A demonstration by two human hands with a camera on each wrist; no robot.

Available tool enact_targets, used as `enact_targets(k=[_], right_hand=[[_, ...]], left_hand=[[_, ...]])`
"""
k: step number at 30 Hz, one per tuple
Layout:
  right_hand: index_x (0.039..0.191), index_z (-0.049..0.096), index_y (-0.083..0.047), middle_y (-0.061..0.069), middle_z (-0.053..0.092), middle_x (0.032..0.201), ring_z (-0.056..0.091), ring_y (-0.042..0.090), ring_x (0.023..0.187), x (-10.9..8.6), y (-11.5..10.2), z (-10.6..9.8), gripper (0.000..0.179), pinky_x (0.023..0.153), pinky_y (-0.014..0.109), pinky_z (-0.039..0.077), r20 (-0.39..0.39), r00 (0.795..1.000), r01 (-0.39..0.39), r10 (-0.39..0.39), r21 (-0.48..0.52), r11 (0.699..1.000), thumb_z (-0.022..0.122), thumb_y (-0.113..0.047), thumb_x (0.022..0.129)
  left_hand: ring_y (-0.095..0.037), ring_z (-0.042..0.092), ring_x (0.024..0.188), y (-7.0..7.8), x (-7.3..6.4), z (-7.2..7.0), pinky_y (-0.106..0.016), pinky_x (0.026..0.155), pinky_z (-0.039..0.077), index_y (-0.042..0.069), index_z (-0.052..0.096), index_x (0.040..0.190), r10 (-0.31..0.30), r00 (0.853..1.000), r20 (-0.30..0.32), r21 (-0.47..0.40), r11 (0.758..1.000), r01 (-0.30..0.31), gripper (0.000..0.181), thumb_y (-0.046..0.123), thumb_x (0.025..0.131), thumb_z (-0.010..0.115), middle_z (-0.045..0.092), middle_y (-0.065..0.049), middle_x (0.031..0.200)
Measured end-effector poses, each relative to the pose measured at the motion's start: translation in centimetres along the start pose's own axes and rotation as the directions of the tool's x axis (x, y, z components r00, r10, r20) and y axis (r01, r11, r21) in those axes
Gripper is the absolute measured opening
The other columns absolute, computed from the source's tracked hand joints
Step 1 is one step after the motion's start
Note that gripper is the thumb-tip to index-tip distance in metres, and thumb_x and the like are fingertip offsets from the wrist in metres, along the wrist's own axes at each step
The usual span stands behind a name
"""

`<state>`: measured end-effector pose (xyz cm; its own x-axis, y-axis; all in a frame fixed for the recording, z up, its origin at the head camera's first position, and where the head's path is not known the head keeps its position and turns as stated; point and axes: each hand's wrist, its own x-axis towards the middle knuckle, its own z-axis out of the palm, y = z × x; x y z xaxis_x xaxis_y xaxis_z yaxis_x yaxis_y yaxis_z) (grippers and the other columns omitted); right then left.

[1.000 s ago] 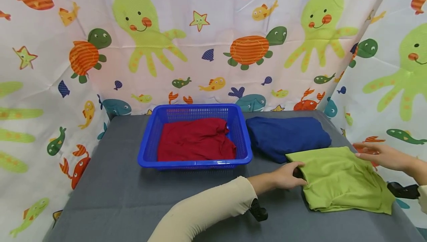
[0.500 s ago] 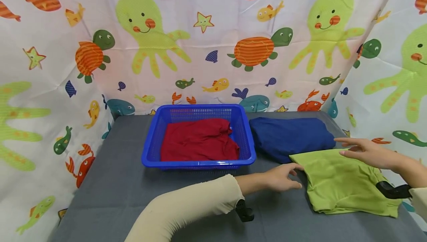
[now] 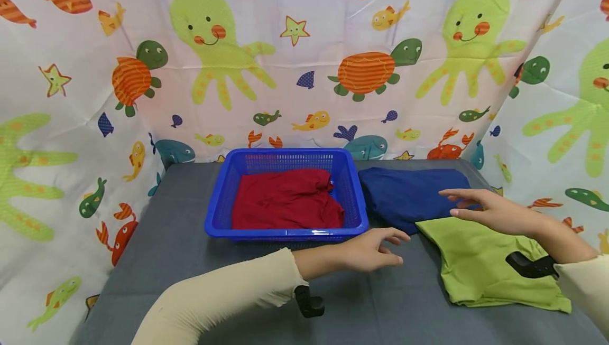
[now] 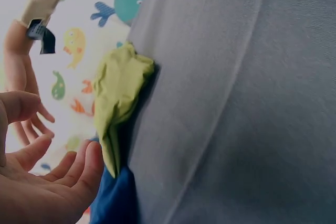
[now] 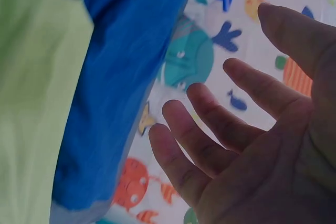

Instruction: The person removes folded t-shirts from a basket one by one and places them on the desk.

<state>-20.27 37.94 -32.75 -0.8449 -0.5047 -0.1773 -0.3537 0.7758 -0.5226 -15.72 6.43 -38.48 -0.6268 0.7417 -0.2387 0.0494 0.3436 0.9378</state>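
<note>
My left hand is held over the grey table just in front of the basket's right corner, fingers relaxed and holding nothing. My right hand, also holding nothing, hovers over the far edge of a folded lime green cloth, its fingertips overlapping a folded navy blue cloth in the head view. The green cloth lies at the right side of the table, its far corner against the blue one. In the right wrist view the fingers are spread and loosely bent, beside the blue cloth.
A blue plastic basket stands at the back middle with a crumpled dark red cloth inside. The grey-covered table meets a curtain printed with sea animals at the back and both sides.
The left hand has let go of the green cloth's left edge and moved left. The right hand has left the cloth's right side and moved left above it. The green cloth stays lying.
</note>
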Motion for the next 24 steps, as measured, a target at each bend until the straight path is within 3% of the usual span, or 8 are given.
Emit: enact_targets(k=[2,6,13,24], right_hand=[[0.151,0.045,-0.003,0.027,0.054,0.144,0.063,0.023,0.118,0.3,-0.5,0.3,0.051,0.081,0.024,0.055,0.009,1.0,0.017,-0.018,0.019,1.0,0.056,-0.024,0.105],[0.151,0.045,-0.003,0.026,0.053,0.146,0.062,0.013,0.118,1.0,-1.5,0.9,0.051,0.084,0.023,0.055,0.023,0.998,0.05,-0.051,0.056,0.997,0.056,-0.022,0.105],[0.149,0.047,-0.003,0.025,0.052,0.148,0.059,0.04,0.124,2.5,-3.4,1.7,0.049,0.087,0.021,0.054,0.021,0.993,0.109,-0.112,0.105,0.988,0.057,-0.022,0.104],[0.151,0.044,-0.004,0.025,0.053,0.146,0.06,0.038,0.123,4.5,-5.2,2.8,0.053,0.087,0.025,0.056,-0.004,0.99,0.139,-0.14,0.14,0.98,0.058,-0.024,0.104]], left_hand=[[-0.015,0.065,0.119,-0.4,-0.7,-0.6,-0.025,0.085,0.056,0.02,0.054,0.143,0.006,1.0,-0.019,-0.023,1.0,-0.006,0.043,0.017,0.101,0.062,0.056,-0.005,0.147],[-0.016,0.066,0.115,-0.8,-1.7,-1.6,-0.032,0.089,0.058,0.017,0.056,0.141,0.014,0.999,-0.051,-0.043,0.999,-0.016,0.04,0.015,0.101,0.06,0.058,-0.006,0.144],[-0.016,0.068,0.108,-0.6,-3.1,-2.7,-0.038,0.093,0.058,0.017,0.06,0.137,0.015,0.996,-0.087,-0.071,0.997,-0.021,0.036,0.013,0.101,0.06,0.062,-0.008,0.137],[-0.022,0.065,0.116,0.1,-5.9,-6.1,-0.036,0.095,0.058,0.014,0.055,0.143,0.058,0.981,-0.186,-0.023,0.998,-0.063,0.04,0.017,0.103,0.057,0.06,-0.012,0.141]])
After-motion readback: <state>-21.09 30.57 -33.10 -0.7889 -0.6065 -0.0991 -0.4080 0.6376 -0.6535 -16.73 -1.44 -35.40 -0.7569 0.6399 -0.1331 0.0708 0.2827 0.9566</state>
